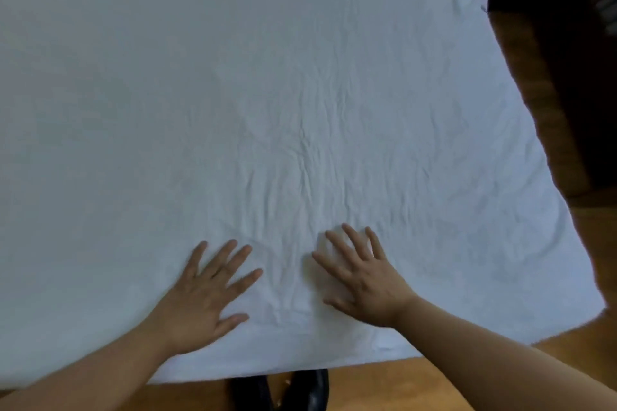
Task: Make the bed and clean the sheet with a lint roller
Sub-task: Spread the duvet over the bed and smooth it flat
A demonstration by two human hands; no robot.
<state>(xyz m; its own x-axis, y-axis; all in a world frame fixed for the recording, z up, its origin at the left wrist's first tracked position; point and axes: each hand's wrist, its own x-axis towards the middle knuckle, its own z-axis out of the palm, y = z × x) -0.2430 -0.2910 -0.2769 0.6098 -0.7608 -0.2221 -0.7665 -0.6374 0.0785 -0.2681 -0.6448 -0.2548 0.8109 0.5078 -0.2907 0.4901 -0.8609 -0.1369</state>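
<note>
The bed's white sheet (pixel 267 83) was crumpled; both hands, left (pixel 200 297) and right (pixel 360 280), lay flat and open. Pushing unevenly might bunch more wrinkles.

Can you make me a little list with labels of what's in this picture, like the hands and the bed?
left hand: flat on the sheet, fingers spread, holding nothing
right hand: flat on the sheet, fingers spread, holding nothing
sheet: white, wrinkled ahead of the hands
floor: wooden
shoes: dark, at the bed's near edge
lint roller: not in view
</note>
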